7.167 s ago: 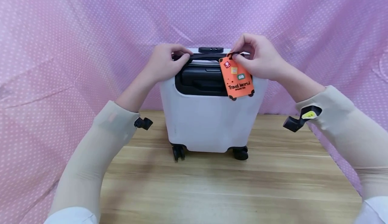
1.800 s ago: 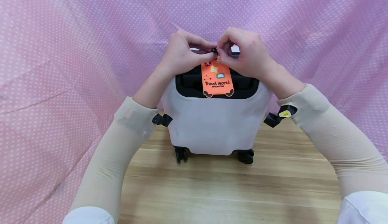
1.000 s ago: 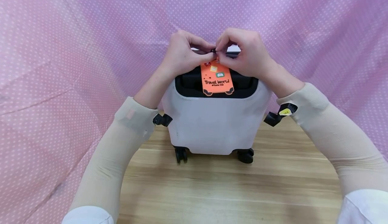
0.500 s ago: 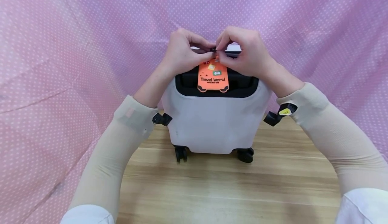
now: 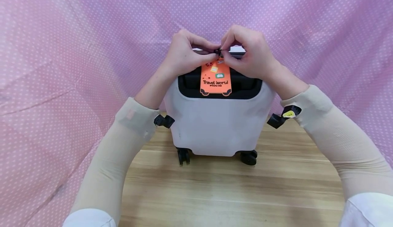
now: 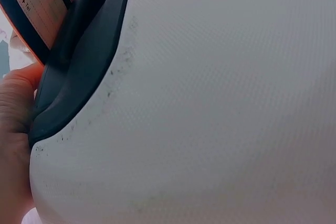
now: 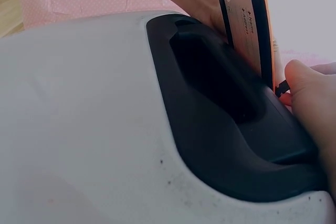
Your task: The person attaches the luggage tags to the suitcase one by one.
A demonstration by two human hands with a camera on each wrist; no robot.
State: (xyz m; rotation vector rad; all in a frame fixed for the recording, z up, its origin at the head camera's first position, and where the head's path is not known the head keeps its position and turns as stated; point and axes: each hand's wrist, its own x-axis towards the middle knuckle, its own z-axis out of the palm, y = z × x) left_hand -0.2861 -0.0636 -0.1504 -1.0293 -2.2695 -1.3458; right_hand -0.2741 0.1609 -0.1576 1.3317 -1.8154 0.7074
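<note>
At the top of the white suitcase (image 5: pixel 219 128), the left hand (image 5: pixel 189 54) and the right hand (image 5: pixel 252 53) nearly touch, each pinching the black strap (image 7: pixel 282 87) between thumb and fingers. Just below, the orange tag (image 5: pixel 215 79) hangs before the suitcase's dark recess (image 5: pixel 245 89). Wheels (image 5: pixel 248 158) rest on wood (image 5: pixel 233 193); pink cloth (image 5: pixel 196 8) hangs behind.

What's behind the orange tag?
Behind the orange tag is the black panel of the white suitcase, visible on both sides. In the head view, the tag covers part of the panel, and the left hand and right hand partly hide the tag's top.
</note>
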